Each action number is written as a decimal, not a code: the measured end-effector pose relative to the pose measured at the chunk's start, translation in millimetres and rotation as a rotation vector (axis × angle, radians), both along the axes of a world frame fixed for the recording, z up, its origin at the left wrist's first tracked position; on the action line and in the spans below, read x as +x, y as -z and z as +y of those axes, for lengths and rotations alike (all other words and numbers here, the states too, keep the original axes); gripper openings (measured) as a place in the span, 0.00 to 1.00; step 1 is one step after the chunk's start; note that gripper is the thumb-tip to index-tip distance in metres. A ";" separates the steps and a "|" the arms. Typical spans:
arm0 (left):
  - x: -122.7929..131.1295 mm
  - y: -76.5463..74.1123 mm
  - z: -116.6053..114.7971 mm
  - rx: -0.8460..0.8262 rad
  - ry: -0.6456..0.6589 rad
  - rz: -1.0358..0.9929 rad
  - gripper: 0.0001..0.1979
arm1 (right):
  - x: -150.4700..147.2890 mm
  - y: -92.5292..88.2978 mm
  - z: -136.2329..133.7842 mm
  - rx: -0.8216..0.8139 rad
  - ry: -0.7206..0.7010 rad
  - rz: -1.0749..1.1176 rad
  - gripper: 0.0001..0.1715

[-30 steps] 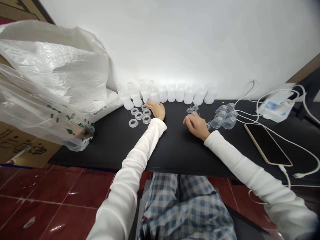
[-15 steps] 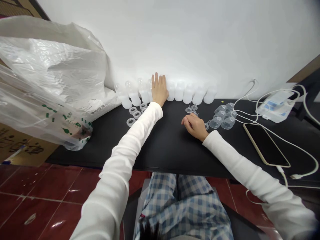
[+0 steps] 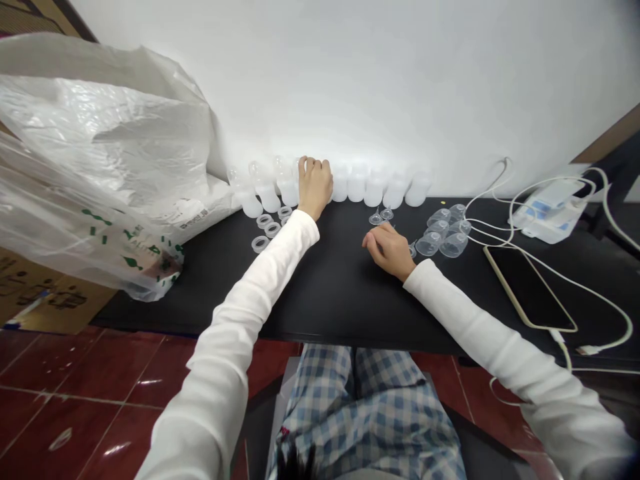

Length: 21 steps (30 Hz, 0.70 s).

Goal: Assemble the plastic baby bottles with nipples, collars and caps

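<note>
At the back of the black table (image 3: pixel 340 280), white bottles (image 3: pixel 373 188) stand in a row against the wall; several on the left have clear domed tops. My left hand (image 3: pixel 315 187) reaches into this row, its fingers curled down over a bottle that it mostly hides. Resting on the table, my right hand (image 3: pixel 389 250) is curled beside small clear nipples (image 3: pixel 387 213); whatever its fingers pinch, if anything, is hidden. White rings (image 3: pixel 273 230) lie below the left bottles, partly behind my left sleeve. Clear domed caps (image 3: pixel 429 243) are grouped to the right of my right hand.
A large white plastic bag (image 3: pixel 145 133) and a cardboard box (image 3: pixel 55 293) fill the left side. On the right lie a phone (image 3: pixel 530 287), white cables (image 3: pixel 565 270) and a white and blue plastic item (image 3: pixel 550 210). The wall (image 3: pixel 350 80) bounds the back.
My left hand's fingers, stretched out before, have bent down over the bottle. My right hand stays in nearly the same place and pose.
</note>
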<state>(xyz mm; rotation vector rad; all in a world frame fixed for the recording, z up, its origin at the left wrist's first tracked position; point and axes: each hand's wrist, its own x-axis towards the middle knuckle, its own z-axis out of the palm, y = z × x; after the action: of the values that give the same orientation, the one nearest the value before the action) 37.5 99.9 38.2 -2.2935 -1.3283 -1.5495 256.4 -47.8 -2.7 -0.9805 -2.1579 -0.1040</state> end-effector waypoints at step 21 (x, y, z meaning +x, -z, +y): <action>33.4 32.0 -45.4 -0.114 0.080 -0.016 0.16 | 7.7 5.2 8.0 -0.050 0.627 -0.264 0.16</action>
<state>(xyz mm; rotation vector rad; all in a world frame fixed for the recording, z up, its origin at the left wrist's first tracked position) 70.9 54.6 6.2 -2.4358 -1.3796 -1.5562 264.0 -39.8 -7.9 -1.7237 -2.0058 -0.5043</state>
